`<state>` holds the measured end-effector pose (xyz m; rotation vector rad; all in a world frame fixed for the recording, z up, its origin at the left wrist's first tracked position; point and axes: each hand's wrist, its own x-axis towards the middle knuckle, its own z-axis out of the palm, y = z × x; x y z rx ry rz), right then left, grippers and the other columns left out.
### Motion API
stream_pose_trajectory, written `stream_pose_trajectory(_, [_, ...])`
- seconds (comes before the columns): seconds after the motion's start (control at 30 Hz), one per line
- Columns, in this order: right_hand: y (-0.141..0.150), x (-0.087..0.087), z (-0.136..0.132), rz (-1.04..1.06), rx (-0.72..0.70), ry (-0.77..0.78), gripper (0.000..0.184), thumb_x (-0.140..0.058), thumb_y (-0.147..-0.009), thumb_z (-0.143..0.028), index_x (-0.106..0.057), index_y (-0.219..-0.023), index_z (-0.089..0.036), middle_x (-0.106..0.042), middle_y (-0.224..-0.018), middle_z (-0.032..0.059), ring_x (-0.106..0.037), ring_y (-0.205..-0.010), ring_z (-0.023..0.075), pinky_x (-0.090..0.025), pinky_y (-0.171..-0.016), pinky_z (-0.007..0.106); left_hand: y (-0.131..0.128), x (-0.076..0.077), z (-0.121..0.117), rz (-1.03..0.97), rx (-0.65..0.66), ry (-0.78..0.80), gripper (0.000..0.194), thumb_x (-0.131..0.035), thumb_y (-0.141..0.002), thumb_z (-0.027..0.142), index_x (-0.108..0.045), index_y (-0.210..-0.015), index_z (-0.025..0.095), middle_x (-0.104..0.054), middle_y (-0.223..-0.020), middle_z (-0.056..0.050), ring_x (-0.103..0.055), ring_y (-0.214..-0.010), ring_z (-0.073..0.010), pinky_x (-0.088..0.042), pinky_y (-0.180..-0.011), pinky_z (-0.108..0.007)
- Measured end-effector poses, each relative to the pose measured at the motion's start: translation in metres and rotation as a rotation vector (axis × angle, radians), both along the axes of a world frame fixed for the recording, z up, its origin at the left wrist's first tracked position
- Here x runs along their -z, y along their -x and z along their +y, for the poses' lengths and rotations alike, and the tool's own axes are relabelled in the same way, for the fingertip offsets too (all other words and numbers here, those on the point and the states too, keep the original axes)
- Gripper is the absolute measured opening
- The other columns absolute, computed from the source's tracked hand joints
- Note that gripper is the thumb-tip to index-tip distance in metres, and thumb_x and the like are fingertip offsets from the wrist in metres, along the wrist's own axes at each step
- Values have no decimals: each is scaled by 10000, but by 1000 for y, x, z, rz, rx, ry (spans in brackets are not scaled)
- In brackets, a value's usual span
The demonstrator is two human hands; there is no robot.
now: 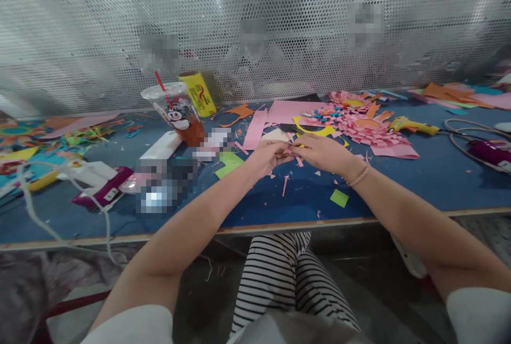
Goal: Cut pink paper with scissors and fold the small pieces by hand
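Observation:
Over the middle of the table, my left hand (269, 156) and my right hand (321, 153) meet at the fingertips. Between them is a small pink paper piece (288, 150), pinched by both and mostly covered by the fingers. Just behind the hands lie a yellow paper with round cut-outs (325, 131) and a pink paper strip (255, 130). To the right of my right hand sit pink paper flowers (365, 125) with fringed petals. Small pink scraps are scattered under and around both hands.
A plastic cup with a red straw (186, 120) stands left of the hands, before a yellow can (199, 93). A yellow glue gun (415, 125) lies right. Purple power strips (104, 189) with cables lie at both sides. A perforated metal panel (255, 30) closes the back.

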<state>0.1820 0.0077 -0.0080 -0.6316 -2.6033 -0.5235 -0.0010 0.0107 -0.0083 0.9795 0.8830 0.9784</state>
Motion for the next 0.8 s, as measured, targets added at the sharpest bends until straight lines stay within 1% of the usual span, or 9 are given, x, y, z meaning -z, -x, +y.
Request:
stream_pose_trajectory(0.07, [1,1,2,109,-31,65,264,-402,-857,-116,-625,-993,-152,-603,-1013,111,-535,-957,204,-476,-814,372,1,0,0,-13,15,-25,64,-596,-678,79,-648,-716,85,-657,-630,-55,-660,-635,-136,-539,-760,-297])
stream_pose_trajectory(0.13, [4,3,5,319,-52,168,228,-438,-832,-121,-646,-913,-169,-618,-961,90,-557,-913,185,-482,-803,354,1,-1,0,-8,30,-77,70,-639,-677,117,-645,-742,90,-679,-692,-67,-670,-683,-144,-534,-777,-303])
stream_pose_trajectory(0.23, [10,5,7,662,10,385,146,-508,-785,-154,-641,-838,-180,-624,-861,62,-586,-817,166,-501,-711,310,2,-3,-2,65,29,-208,186,-705,-654,201,-643,-800,105,-693,-756,-69,-671,-720,-148,-531,-796,-324])
stream_pose_trajectory(0.3, [13,6,8,778,54,525,104,-542,-763,-194,-626,-822,-176,-616,-833,55,-593,-760,158,-504,-652,292,3,-4,-2,111,9,-295,255,-729,-634,251,-636,-826,112,-693,-761,-61,-670,-719,-151,-535,-782,-337])
stream_pose_trajectory(0.33, [14,7,8,805,62,576,98,-553,-755,-208,-620,-818,-174,-614,-832,54,-594,-744,155,-503,-638,286,3,-4,-3,121,1,-326,270,-733,-629,268,-630,-826,115,-692,-754,-57,-669,-714,-152,-537,-775,-341])
stream_pose_trajectory(0.4, [15,8,7,836,68,626,93,-563,-741,-212,-612,-811,-175,-614,-827,49,-595,-741,153,-500,-636,280,2,-4,-3,135,-9,-373,273,-735,-624,278,-616,-810,117,-688,-732,-49,-668,-705,-149,-537,-767,-340])
stream_pose_trajectory(0.5, [17,9,7,871,82,639,74,-569,-722,-197,-606,-782,-175,-606,-805,42,-585,-745,154,-482,-624,275,1,-4,-4,164,-14,-423,263,-734,-623,276,-609,-791,119,-683,-719,-43,-665,-711,-142,-534,-757,-319])
stream_pose_trajectory(0.63, [17,8,8,929,91,670,41,-595,-711,-213,-591,-712,-172,-586,-739,30,-554,-702,144,-441,-594,272,1,-3,-3,179,6,-469,272,-729,-629,290,-622,-803,111,-683,-734,-53,-662,-726,-138,-529,-752,-303])
stream_pose_trajectory(0.8, [17,9,10,1002,79,711,121,-654,-685,-249,-579,-635,-167,-562,-669,12,-503,-621,115,-388,-566,265,3,-2,-2,197,-9,-496,264,-726,-629,300,-625,-778,106,-680,-713,-56,-656,-690,-131,-524,-734,-301])
